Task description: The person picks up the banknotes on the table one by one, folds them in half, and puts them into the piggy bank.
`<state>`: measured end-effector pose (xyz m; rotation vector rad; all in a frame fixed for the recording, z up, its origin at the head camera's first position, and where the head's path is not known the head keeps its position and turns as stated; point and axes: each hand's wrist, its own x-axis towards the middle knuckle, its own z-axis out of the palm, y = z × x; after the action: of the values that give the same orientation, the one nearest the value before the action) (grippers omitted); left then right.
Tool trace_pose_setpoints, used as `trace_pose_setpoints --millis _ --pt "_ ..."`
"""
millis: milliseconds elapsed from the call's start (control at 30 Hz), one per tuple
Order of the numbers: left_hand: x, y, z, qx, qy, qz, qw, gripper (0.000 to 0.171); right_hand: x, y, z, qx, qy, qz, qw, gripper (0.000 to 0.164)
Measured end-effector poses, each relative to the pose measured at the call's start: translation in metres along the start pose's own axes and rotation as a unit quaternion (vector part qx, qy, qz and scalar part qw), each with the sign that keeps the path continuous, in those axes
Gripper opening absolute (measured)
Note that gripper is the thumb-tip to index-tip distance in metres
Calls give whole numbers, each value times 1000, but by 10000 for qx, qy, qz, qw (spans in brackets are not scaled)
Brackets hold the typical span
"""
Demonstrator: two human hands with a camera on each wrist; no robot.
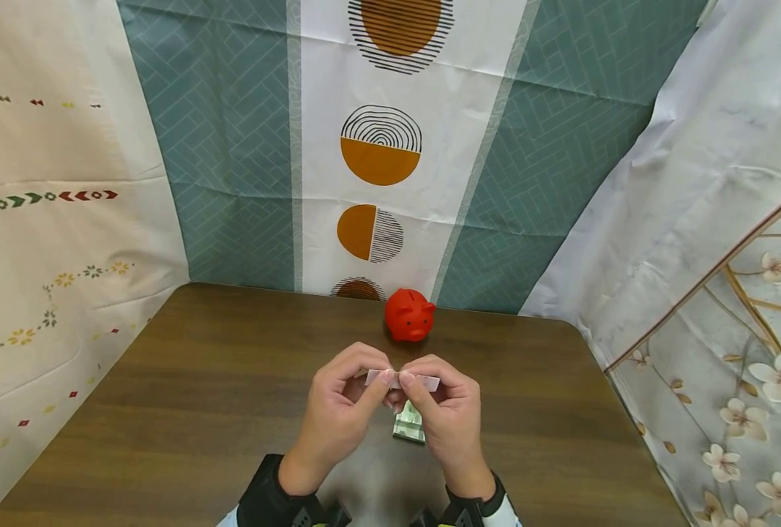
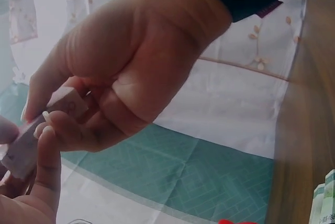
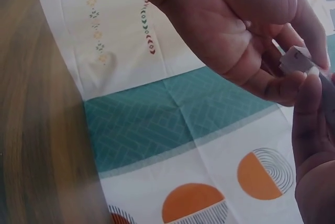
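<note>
Both hands meet over the table and pinch a narrow folded banknote (image 1: 431, 383), pale pink with printed marks. My left hand (image 1: 339, 413) holds its left part between thumb and fingers; my right hand (image 1: 454, 413) grips the right part the same way. In the left wrist view the folded banknote (image 2: 69, 106) shows flat creased faces with print. Only an end of it (image 3: 296, 59) shows past the fingers in the right wrist view. Below the hands lie folded green banknotes (image 1: 408, 426), partly covered by the right hand.
A red piggy bank (image 1: 408, 316) stands beyond the hands near the far edge of the brown wooden table (image 1: 245, 351). Patterned cloths (image 1: 232, 146) hang behind the table and along both sides.
</note>
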<state>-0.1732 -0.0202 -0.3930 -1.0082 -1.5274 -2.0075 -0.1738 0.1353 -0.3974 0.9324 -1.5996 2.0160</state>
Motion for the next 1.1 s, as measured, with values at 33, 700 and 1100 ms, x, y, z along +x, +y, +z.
trace_pose_setpoints --millis 33,700,1100 --pt "0 0 0 20 8 35 10000 20 0 0 -1 18 15 -41 10000 22" --pt "1 3 -7 338 339 -125 9988 19 3 1 -7 815 77 -149 9965 27" --pt "3 5 -11 399 440 -204 9980 17 4 2 -7 1059 90 -322 9938 35"
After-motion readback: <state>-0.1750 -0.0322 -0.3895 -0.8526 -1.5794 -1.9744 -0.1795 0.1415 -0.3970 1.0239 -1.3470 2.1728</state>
